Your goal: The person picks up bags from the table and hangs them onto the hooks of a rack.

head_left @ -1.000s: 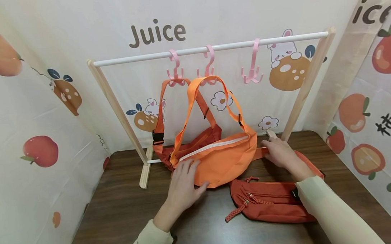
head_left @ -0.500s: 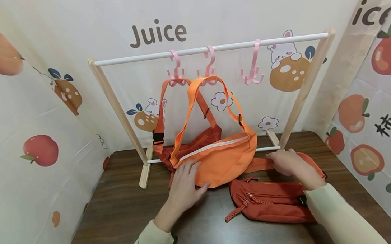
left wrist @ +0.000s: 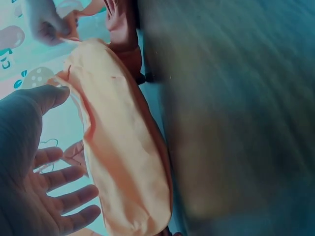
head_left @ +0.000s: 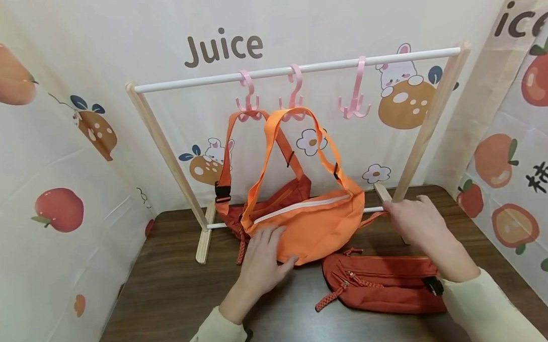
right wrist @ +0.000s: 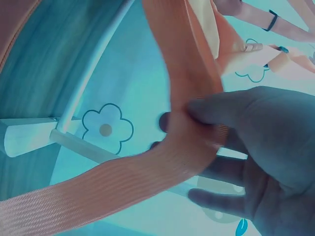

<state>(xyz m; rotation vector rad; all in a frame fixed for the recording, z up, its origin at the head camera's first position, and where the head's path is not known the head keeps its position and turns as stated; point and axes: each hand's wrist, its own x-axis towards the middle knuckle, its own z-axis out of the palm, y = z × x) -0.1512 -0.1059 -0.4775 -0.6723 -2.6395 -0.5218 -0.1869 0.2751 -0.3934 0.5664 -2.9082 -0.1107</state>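
Observation:
An orange waist bag [head_left: 319, 227] with a white zipper hangs by its strap from the middle pink hook [head_left: 295, 92], its lower part at the tabletop. My left hand [head_left: 261, 262] is at the bag's lower left, fingers spread and fairly straight; the left wrist view shows nothing gripped. Behind it, a rust-red waist bag [head_left: 303, 186] hangs from the left pink hook [head_left: 247, 94], partly hidden. Another rust-red waist bag [head_left: 382, 288] lies on the table at the right. Above it my right hand [head_left: 418, 224] pinches an orange-red strap [right wrist: 123, 184] between thumb and fingers.
A rack with a white rod [head_left: 198, 82] and wooden legs [head_left: 164, 152] stands at the back of the dark wooden table [head_left: 170, 305]. A third pink hook [head_left: 355, 95] on the right bears nothing. Printed curtains [head_left: 60, 279] enclose the back and sides.
My right hand has moved right and slightly toward me, then lifted the strap off the table beside the orange bag. My left hand has stayed nearly in place.

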